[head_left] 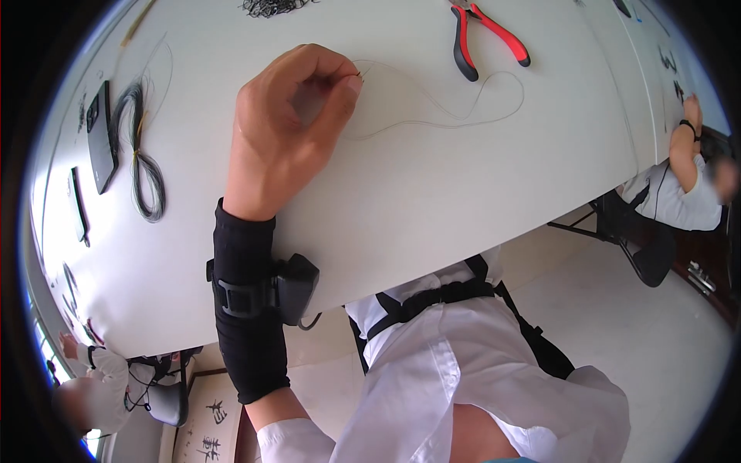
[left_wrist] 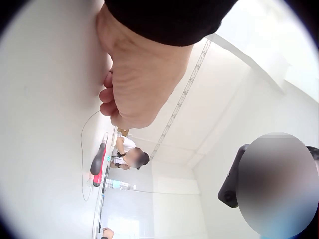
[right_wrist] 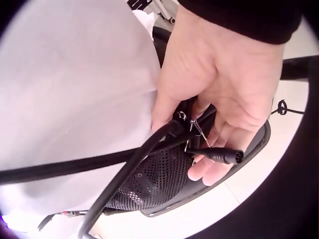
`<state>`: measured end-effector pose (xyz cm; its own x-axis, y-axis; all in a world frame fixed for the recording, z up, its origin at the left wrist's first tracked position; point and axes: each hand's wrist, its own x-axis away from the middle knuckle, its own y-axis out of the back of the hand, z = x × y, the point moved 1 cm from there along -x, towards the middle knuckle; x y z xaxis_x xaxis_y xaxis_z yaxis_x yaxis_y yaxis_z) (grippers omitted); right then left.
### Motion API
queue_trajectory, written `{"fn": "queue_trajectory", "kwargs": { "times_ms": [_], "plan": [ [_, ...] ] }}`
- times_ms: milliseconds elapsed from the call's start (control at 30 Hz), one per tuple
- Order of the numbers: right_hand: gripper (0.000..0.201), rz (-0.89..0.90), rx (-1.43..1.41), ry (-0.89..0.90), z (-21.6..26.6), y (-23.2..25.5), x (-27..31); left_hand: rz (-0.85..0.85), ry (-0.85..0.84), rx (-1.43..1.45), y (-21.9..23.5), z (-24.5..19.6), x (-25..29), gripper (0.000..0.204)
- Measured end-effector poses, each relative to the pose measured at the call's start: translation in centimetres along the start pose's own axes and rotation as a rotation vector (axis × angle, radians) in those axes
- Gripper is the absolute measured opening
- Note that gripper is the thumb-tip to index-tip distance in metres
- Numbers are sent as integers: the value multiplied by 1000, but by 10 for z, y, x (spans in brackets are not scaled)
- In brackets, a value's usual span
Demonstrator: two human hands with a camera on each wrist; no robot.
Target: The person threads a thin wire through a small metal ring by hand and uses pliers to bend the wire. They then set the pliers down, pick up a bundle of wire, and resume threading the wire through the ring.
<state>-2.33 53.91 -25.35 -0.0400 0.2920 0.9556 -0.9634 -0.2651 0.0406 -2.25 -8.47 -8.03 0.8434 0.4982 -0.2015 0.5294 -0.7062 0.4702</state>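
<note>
In the head view my left hand (head_left: 289, 127) is over the white table (head_left: 432, 185), pinching a thin thread (head_left: 486, 91) between thumb and index finger. A tiny dark bit shows at the fingertips. The thread loops rightward across the tabletop toward red-and-black pliers (head_left: 490, 38). The left wrist view shows the back of this left hand (left_wrist: 142, 84), with the thread running down past the pliers (left_wrist: 98, 164). Low beside the white clothing, my right hand (right_wrist: 224, 84) is among black cables (right_wrist: 129, 169), a metal clip and a black round connector (right_wrist: 224, 155). I cannot tell whether it grips them.
On the table's left lie a tied bundle of thin grey strands (head_left: 139, 154), a dark phone (head_left: 100, 139) and a slim black object (head_left: 78, 204). A tangled black heap (head_left: 274, 6) sits at the far edge. Two other people sit at the table's sides. A mesh pouch (right_wrist: 154, 179) hangs below the right hand.
</note>
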Motion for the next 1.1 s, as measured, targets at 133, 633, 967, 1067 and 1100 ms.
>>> {"fn": "queue_trajectory", "kwargs": {
  "times_ms": [133,633,967,1067,1100],
  "plan": [
    [45,12,18,-12,-2,-1,5,5,-16,-10,0,-1,0,8],
    [46,64,161,72,-26,13,-1,-14,-71,-45,-1,8,2,13],
    [47,56,397,373,-24,43,-29,-53,-62,-32,-3,4,2,12],
    [47,47,501,393,14,85,-26,-52,-56,0,-4,3,1,11],
    [44,60,476,281,52,113,-8,-51,-55,7,-4,3,0,11]
  ]
}}
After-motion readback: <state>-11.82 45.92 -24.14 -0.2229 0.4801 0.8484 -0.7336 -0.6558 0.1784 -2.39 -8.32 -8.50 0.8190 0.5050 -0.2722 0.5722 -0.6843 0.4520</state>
